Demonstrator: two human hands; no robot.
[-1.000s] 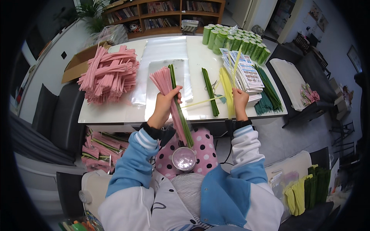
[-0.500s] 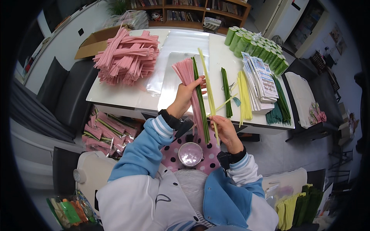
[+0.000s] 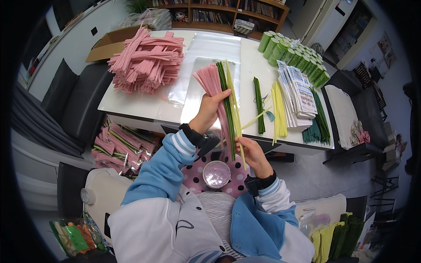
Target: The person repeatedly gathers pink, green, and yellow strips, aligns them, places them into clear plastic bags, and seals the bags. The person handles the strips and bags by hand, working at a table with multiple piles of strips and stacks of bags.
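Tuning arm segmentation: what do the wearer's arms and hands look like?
Left hand and right hand: gloveless. Jacket sleeves: light blue and white, with striped cuffs in the same colours. Black wrist straps, each with a small boxy black unit.

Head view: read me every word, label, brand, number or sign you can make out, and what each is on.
No text reads clearly.
Printed leaflets: print too small to read.
Books on the shelf: spines too small and blurred.
Green rolls: no lettering can be made out.
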